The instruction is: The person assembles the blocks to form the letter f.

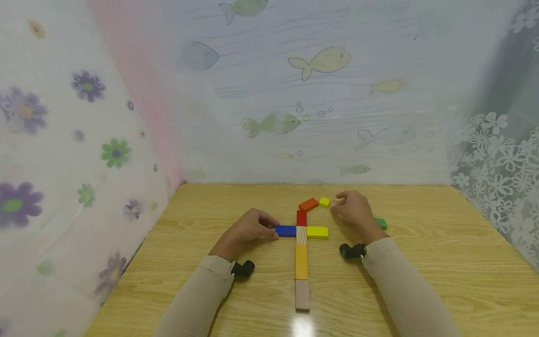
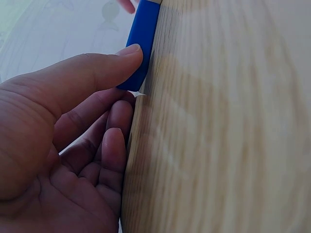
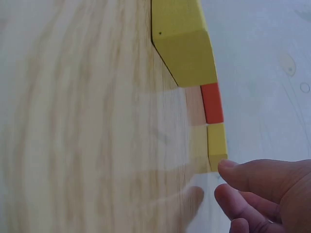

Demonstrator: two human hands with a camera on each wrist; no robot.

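Against a striped wooden block (image 1: 301, 235), the left hand (image 1: 249, 229) pinched a blue rectangular block (image 1: 287, 230), seemingly to keep it flush; the right hand (image 1: 355, 211), fingers parted, held nothing.

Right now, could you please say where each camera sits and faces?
Head: head-worn, facing forward and down at the wood-grained table; left hand, right hand, sleeves show.
Left wrist: worn there, facing the left hand pinching the rectangular blue block.
Right wrist: worn there, facing the right hand near the small yellow block.
Head and left wrist share the blue block.
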